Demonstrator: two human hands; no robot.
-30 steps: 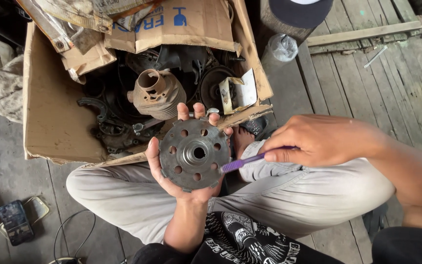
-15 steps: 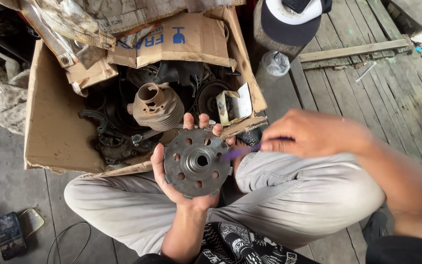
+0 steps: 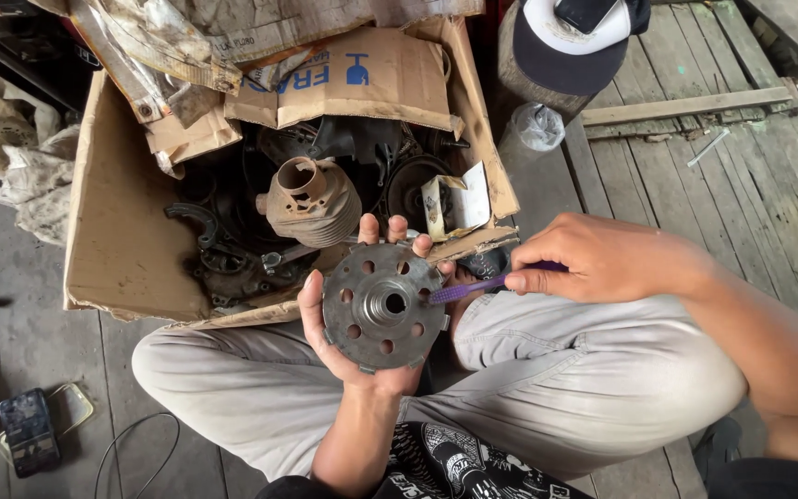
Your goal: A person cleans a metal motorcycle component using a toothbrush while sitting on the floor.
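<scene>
My left hand (image 3: pixel 360 356) holds a round grey metal hub plate (image 3: pixel 382 305) with several holes and a raised centre boss, face up over my lap. My right hand (image 3: pixel 602 259) grips a purple toothbrush (image 3: pixel 469 287) whose bristle end touches the plate's right side near the boss. I sit cross-legged in light trousers on a wooden plank floor.
An open cardboard box (image 3: pixel 113 231) of greasy engine parts, among them a finned cylinder (image 3: pixel 311 201), stands just beyond my knees. A cap (image 3: pixel 573 37) rests on a wooden post at upper right. A phone (image 3: pixel 28 427) and a cable lie on the floor at lower left.
The toothbrush tip has moved in from beyond the plate's edge onto its face by the boss. The left hand still holds the plate in much the same place.
</scene>
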